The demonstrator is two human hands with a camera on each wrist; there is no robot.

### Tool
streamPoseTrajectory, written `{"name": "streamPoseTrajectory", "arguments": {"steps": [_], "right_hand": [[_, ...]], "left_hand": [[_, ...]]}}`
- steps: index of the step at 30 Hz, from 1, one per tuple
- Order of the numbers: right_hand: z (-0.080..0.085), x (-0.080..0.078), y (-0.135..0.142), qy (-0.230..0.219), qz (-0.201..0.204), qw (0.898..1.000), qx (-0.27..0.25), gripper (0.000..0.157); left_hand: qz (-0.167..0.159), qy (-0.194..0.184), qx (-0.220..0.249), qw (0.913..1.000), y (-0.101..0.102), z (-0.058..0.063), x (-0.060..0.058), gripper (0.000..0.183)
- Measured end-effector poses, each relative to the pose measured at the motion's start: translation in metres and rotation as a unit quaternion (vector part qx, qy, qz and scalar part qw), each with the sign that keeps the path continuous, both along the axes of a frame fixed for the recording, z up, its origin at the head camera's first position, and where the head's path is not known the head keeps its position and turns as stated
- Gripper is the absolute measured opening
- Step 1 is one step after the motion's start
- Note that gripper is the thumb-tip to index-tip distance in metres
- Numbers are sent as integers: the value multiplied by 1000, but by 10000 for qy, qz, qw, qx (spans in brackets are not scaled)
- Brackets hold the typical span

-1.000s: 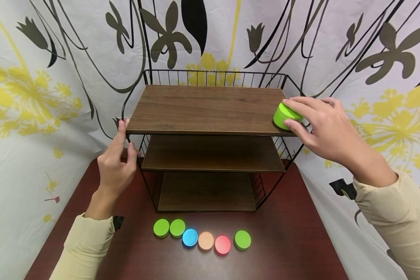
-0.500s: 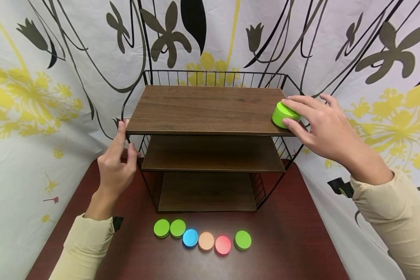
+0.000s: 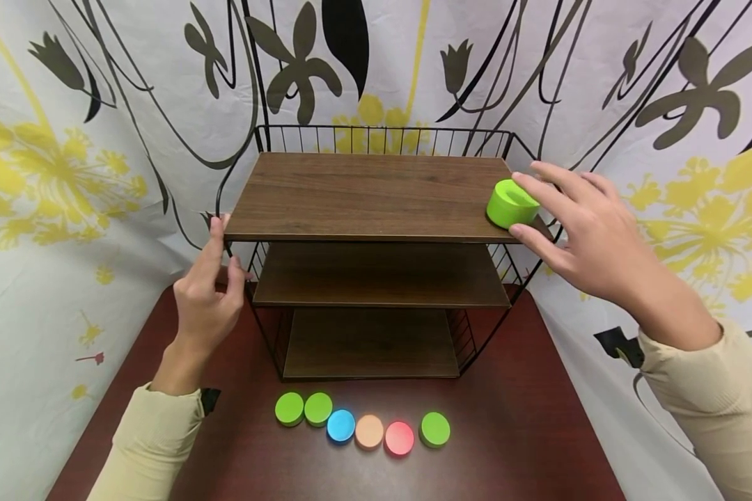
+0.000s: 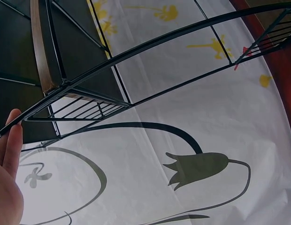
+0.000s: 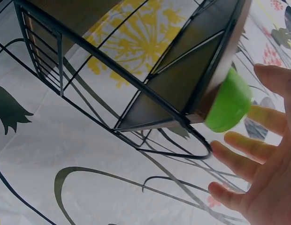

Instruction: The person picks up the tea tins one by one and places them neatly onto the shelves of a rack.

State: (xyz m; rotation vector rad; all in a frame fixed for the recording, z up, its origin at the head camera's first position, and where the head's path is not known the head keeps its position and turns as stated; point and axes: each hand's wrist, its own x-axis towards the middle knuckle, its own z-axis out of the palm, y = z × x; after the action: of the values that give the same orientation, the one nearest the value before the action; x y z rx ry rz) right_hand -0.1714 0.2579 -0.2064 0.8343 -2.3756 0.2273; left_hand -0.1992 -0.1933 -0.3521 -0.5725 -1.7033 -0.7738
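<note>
In the head view, a bright green round tub (image 3: pixel 512 204) stands at the right front corner of the top wooden shelf (image 3: pixel 376 195). Thumb and fingers of my right hand (image 3: pixel 592 233) are spread beside it, its top now uncovered. The right wrist view shows the tub (image 5: pixel 229 104) on the shelf's edge, with the fingers (image 5: pixel 239 161) apart around it. At the left, my left hand (image 3: pixel 207 299) holds the black wire frame of the three-level shelf rack by its upper left corner. Its fingers (image 4: pixel 13 145) reach over the frame bar (image 4: pixel 136 49) in the left wrist view.
On the dark red table (image 3: pixel 514 445) before the rack lie several round tubs: two green ones (image 3: pixel 290 409) at left, then a blue one (image 3: pixel 341 426), an orange one (image 3: pixel 369 432), a red one (image 3: pixel 399 439) and another green one (image 3: pixel 435 430). Patterned cloth (image 3: pixel 119 209) surrounds the table.
The right hand's fingers have opened and drawn back to the right off the green tub, which stays at the shelf corner after a slight shift left. The left hand is still.
</note>
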Motion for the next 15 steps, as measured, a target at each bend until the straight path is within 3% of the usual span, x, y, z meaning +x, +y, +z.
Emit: {"name": "streamPoseTrajectory", "arguments": {"steps": [7, 15], "right_hand": [[-1, 17, 0, 414, 228, 9985, -265, 73], [0, 36, -6, 686, 464, 9957, -415, 69]], "left_hand": [[38, -2, 5, 10000, 1, 0, 1, 51], [50, -55, 7, 10000, 1, 0, 0, 50]]}}
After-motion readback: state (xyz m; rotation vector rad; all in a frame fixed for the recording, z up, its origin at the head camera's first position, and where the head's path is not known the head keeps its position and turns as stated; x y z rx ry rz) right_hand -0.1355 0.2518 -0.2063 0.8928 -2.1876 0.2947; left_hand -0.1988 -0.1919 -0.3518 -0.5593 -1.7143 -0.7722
